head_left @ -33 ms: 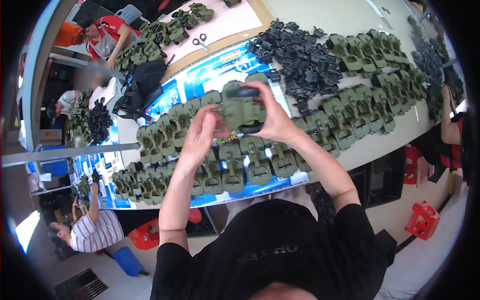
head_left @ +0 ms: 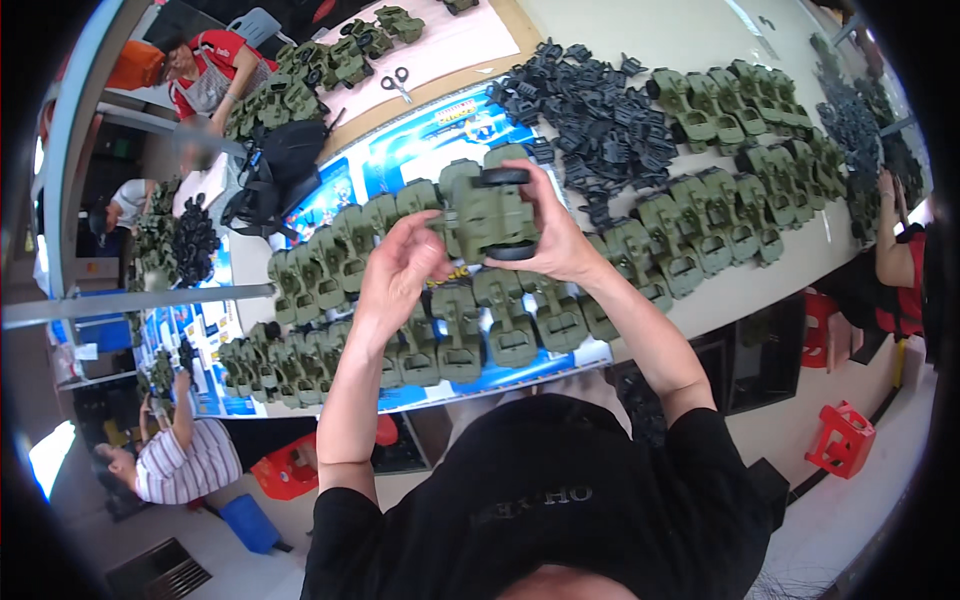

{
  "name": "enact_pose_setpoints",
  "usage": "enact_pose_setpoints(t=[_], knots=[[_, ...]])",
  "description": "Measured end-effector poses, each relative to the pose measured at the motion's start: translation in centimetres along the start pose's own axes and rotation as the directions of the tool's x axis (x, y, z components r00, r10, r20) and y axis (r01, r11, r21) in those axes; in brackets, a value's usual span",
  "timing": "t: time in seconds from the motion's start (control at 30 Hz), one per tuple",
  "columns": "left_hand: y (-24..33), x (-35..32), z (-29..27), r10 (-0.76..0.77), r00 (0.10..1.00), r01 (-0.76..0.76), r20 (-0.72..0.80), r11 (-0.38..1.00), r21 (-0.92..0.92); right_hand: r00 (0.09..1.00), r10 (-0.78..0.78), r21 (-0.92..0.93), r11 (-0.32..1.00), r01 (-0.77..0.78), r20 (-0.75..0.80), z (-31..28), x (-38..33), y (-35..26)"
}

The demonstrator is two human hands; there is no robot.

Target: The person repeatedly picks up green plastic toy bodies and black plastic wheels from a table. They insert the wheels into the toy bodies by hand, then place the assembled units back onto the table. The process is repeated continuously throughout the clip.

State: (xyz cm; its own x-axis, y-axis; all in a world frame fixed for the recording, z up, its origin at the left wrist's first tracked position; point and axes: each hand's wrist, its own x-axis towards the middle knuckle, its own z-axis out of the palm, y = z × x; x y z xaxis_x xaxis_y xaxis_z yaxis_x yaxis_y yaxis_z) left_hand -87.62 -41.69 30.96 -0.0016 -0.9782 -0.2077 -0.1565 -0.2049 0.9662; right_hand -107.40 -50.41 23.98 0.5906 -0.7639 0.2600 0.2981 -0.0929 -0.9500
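My right hand (head_left: 555,235) grips a green toy vehicle (head_left: 490,218) by its end with black wheels, fingers at one wheel and thumb by the other. The toy is held above the table with its underside or top turned up; I cannot tell which. Beside its left end is my left hand (head_left: 405,262), index finger stretched out and the other fingers partly bent, with nothing visible in it. Rows of similar green toy vehicle bodies (head_left: 460,335) lie on the table under and around my hands.
A heap of black plastic parts (head_left: 600,120) lies beyond my right hand. Scissors (head_left: 397,85), a black bag (head_left: 275,175) and blue printed sheets (head_left: 395,160) are on the table. Other people work at the left and right. A red stool (head_left: 843,440) stands on the floor at right.
The toy vehicle has turned slightly in my right hand, and both wheels show more clearly. My left fingers have shifted a little beside it.
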Motion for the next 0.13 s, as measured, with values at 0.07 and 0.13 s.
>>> enact_pose_setpoints(t=[0.07,0.13], knots=[[1.5,-1.6,1.5,0.159,0.983,-0.096,-0.096,0.879,0.468,0.995,0.102,0.251,0.963,-0.100,0.004,-0.7,-2.3,-0.7],[2.0,-2.7,3.4,0.356,0.925,-0.213,-0.129,0.771,0.601,0.973,0.208,0.378,0.897,-0.231,0.102,-1.5,-4.8,0.6]])
